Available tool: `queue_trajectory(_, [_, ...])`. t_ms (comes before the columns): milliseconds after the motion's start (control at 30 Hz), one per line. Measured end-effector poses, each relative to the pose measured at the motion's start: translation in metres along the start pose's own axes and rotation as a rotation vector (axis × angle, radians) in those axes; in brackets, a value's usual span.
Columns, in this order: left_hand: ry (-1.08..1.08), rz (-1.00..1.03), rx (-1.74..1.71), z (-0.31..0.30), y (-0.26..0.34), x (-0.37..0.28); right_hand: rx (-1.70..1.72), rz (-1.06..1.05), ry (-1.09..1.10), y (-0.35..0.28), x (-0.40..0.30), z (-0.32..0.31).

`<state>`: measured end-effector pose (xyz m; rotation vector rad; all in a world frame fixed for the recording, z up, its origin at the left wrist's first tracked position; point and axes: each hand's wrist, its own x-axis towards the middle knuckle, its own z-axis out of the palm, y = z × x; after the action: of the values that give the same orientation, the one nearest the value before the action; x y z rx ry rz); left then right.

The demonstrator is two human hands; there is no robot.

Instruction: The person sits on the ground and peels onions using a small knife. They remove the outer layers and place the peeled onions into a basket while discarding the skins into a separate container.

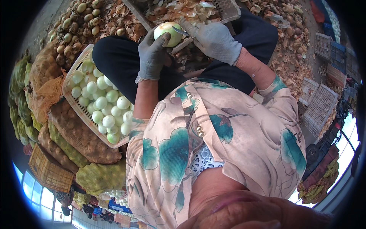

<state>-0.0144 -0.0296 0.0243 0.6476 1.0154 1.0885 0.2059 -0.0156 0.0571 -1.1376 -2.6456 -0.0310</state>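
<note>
My left hand (154, 53), in a soiled grey knit glove, grips a large onion (168, 33) between thumb and fingers. The onion is mostly pale green, with a whitish and tan patch at its upper side. In my gloved right hand (216, 41) is a small knife (181, 31); its curved blade lies against the onion's right side, and the handle is mostly hidden by the fingers. Just beyond the hands, a plastic crate (230, 14) holds loose dry onion skins (186, 10). Beside my left leg, a light plastic crate (85, 117) is filled with peeled onions (101, 102).
Unpeeled onions (67, 37) and skins cover the floor at upper left and upper right. Full mesh sacks (83, 134) lie beyond the crate of peeled onions, near a yellow crate (51, 169). More crates (320, 107) stand at the right. People are visible far off at lower left.
</note>
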Motion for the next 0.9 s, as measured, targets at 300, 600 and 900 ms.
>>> queue_trajectory(300, [0.017, -0.008, 0.035, 0.001, 0.000, -0.001, -0.097, -0.057, 0.014, -0.002, 0.002, -0.003])
queue_trajectory(600, [0.027, -0.009, 0.267, 0.007, -0.011, -0.003, -0.096, 0.347, -0.255, -0.018, 0.000, 0.011])
queue_trajectory(900, [0.070, -0.026, 0.176, 0.003, -0.015, 0.001, 0.086, 0.117, -0.018, -0.014, -0.022, 0.001])
